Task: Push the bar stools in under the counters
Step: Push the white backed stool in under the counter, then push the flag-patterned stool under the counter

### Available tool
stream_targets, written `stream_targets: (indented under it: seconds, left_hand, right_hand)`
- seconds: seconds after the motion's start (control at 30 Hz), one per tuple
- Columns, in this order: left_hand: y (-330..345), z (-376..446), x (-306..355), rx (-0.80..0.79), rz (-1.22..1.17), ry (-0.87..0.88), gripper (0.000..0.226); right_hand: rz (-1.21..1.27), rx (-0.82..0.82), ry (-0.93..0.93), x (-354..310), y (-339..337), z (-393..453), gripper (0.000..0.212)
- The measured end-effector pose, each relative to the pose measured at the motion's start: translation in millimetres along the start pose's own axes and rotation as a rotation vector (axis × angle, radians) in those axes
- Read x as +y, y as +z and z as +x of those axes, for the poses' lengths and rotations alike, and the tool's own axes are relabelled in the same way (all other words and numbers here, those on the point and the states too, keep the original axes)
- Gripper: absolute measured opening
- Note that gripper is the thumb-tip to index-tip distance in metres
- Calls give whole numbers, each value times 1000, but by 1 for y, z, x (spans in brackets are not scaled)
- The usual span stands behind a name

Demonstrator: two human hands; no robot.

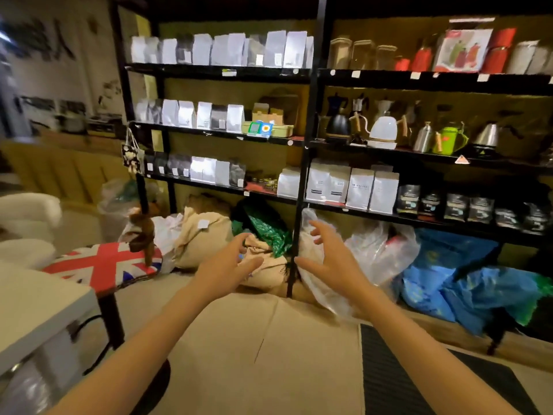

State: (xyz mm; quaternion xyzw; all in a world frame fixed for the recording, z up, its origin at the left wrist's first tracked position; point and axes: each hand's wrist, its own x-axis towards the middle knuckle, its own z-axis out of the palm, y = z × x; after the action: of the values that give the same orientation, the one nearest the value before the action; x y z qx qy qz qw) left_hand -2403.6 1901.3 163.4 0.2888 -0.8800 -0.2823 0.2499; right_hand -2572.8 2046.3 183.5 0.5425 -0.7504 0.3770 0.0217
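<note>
A round bar stool with a padded Union Jack cushion on a black metal post (103, 266) is seen at the left, beside the white counter top (36, 307). Both the left hand (227, 269) and right hand (332, 262) are held empty, fingers spread. The stool is judged stiff and bottom-heavy; the cushion rim is best gripped.

Dim warm light, motion blur, warped edges

hands (227, 268): 2 | bar stool (104, 263): 1 | shelf unit (311, 115): 1 | counter (36, 307): 1
</note>
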Motion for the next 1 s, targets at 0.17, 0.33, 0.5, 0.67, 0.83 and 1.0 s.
stream_targets:
  seconds: [0.17, 0.33, 0.5, 0.67, 0.83, 1.0]
  left_hand:
    - [0, 64, -42, 49, 41, -115, 66]
    - [-6, 133, -113, 109, 154, -175, 64]
    - [-33, 219, -180, 151, 193, -258, 59]
    - [-59, 292, -241, 181, 270, -392, 65]
    - [-62, 331, -308, 176, 324, -559, 65]
    - [-59, 360, -376, 206, 384, -781, 64]
  right_hand:
    - [23, -142, -100, 35, 58, 91, 79]
    - [56, -233, -209, 56, 132, 178, 79]
    - [35, -315, -341, 66, 205, 293, 79]
    - [84, -405, -441, 60, 269, 399, 80]
    - [84, -501, -534, 70, 345, 471, 82]
    - [112, -681, -669, 70, 424, 542, 82]
